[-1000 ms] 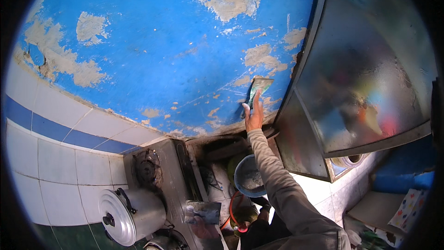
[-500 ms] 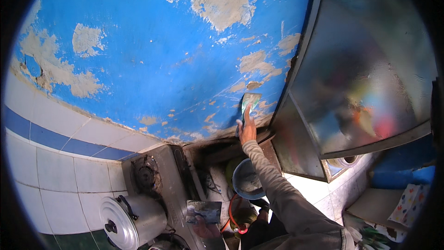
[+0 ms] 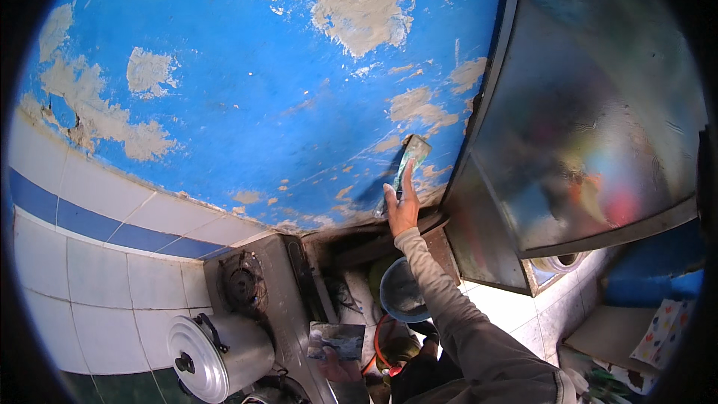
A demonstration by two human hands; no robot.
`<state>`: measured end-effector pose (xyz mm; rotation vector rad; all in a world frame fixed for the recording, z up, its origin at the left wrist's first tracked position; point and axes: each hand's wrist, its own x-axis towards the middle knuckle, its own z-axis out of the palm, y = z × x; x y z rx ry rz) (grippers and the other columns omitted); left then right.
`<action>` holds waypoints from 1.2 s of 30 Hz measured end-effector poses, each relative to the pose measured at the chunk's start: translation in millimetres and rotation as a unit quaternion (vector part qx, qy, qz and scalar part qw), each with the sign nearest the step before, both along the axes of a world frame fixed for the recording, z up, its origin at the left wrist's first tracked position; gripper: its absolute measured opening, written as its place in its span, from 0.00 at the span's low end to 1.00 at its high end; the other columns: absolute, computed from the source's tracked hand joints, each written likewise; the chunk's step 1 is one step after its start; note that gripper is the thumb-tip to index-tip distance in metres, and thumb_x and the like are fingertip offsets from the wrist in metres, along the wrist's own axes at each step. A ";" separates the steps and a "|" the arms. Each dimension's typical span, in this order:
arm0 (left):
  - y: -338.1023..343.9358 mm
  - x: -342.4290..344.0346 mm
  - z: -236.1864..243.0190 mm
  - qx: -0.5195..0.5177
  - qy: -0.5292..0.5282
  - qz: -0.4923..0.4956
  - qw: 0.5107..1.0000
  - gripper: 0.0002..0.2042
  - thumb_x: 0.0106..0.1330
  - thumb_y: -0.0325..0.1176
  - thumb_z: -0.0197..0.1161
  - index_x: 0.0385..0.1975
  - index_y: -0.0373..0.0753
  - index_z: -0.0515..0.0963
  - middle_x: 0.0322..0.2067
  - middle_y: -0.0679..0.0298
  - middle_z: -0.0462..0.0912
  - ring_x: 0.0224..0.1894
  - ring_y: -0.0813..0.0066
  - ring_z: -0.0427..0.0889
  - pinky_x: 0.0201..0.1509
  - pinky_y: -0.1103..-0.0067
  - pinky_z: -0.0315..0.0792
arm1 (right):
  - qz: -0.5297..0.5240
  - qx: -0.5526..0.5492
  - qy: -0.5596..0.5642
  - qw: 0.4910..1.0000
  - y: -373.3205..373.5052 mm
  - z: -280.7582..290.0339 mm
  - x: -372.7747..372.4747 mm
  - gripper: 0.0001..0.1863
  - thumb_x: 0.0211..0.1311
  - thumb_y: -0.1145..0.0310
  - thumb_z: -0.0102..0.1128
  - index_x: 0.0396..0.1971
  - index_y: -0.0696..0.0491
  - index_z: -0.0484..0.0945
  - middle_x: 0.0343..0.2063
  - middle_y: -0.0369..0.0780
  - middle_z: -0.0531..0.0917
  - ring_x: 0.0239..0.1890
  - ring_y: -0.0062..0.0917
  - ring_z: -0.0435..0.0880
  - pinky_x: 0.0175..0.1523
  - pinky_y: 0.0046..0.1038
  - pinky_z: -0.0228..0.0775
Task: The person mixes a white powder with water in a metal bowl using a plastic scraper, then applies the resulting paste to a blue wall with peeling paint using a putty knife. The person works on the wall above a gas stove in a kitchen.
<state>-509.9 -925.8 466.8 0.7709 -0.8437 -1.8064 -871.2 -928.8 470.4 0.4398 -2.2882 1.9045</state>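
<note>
My right hand (image 3: 404,208) grips a putty knife (image 3: 413,155) with a wide, smeared blade. Its index finger lies stretched along the tool. The blade is at the lower right of a blue wall (image 3: 224,105), by the patches of grey-beige filler; exact contact is hard to make out. Low in the picture, my left hand (image 3: 340,369) holds a flat rectangular plate (image 3: 336,340) streaked with grey paste. Most of the left hand's fingers are hidden or dim.
Below the wall stands a gas stove (image 3: 262,295) with a large lidded aluminium pot (image 3: 221,355) beside it. A blue bucket (image 3: 400,292) sits beneath my right forearm, near an orange hose (image 3: 379,340). A cabinet with a cloudy glass panel (image 3: 591,120) borders the right side.
My right hand has moved the putty knife slightly up and right, its blade now tilting more and covering the small bare spot. The plate in my left hand has shifted little with the view.
</note>
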 end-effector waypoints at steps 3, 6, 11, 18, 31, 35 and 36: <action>-3.8 12.1 -13.1 0.019 0.005 -0.002 1.000 0.24 0.61 0.27 0.62 0.57 0.29 0.67 0.54 0.54 0.73 0.57 0.60 0.72 0.62 0.63 0.67 | -0.016 0.039 0.036 0.998 -11.7 -8.8 -2.9 0.37 0.67 0.67 0.51 0.71 0.48 0.44 0.58 0.60 0.67 0.54 0.55 0.70 0.58 0.37 0.63; -3.7 21.7 -22.1 -0.010 -0.038 0.008 0.999 0.24 0.63 0.30 0.62 0.58 0.31 0.66 0.54 0.55 0.74 0.56 0.60 0.73 0.61 0.63 0.68 | -0.011 0.071 0.038 0.997 -16.1 -22.6 -0.5 0.37 0.67 0.68 0.52 0.72 0.46 0.45 0.48 0.59 0.73 0.46 0.54 0.72 0.52 0.39 0.66; -13.0 50.0 -65.9 -0.300 -0.249 0.000 0.921 0.23 0.66 0.34 0.60 0.59 0.34 0.65 0.54 0.55 0.72 0.55 0.58 0.74 0.58 0.61 0.71 | 0.056 0.083 0.021 0.995 -13.7 -38.1 16.9 0.37 0.66 0.71 0.50 0.72 0.44 0.45 0.42 0.57 0.75 0.40 0.52 0.73 0.50 0.39 0.67; -21.1 30.4 -68.0 -0.369 -0.196 0.080 0.905 0.18 0.63 0.30 0.60 0.50 0.26 0.71 0.47 0.42 0.76 0.46 0.45 0.79 0.50 0.54 0.76 | 0.001 0.033 0.043 0.999 18.0 -36.6 13.8 0.37 0.65 0.75 0.50 0.71 0.47 0.46 0.52 0.59 0.73 0.51 0.55 0.74 0.56 0.34 0.67; -12.3 39.7 -44.4 -0.087 -0.129 -0.025 0.988 0.21 0.66 0.32 0.55 0.57 0.29 0.67 0.54 0.51 0.74 0.58 0.56 0.72 0.62 0.62 0.66 | -0.073 -0.040 0.046 0.995 -52.0 -21.1 -17.5 0.39 0.67 0.67 0.51 0.72 0.51 0.41 0.41 0.54 0.72 0.40 0.44 0.71 0.49 0.36 0.65; 0.5 13.1 -11.5 -0.248 -0.237 -0.028 0.939 0.19 0.70 0.35 0.51 0.54 0.27 0.69 0.51 0.50 0.76 0.53 0.60 0.76 0.57 0.67 0.71 | -0.048 0.026 0.030 0.998 -55.2 -46.4 -3.6 0.39 0.67 0.65 0.52 0.72 0.50 0.41 0.46 0.57 0.73 0.42 0.51 0.73 0.52 0.37 0.65; 2.2 11.9 -6.6 -0.307 -0.275 -0.021 0.911 0.19 0.71 0.35 0.50 0.54 0.27 0.70 0.50 0.50 0.77 0.52 0.61 0.77 0.56 0.68 0.72 | -0.040 0.029 0.048 0.998 -51.3 -52.1 2.2 0.39 0.66 0.65 0.53 0.72 0.50 0.41 0.48 0.58 0.72 0.44 0.52 0.73 0.54 0.37 0.65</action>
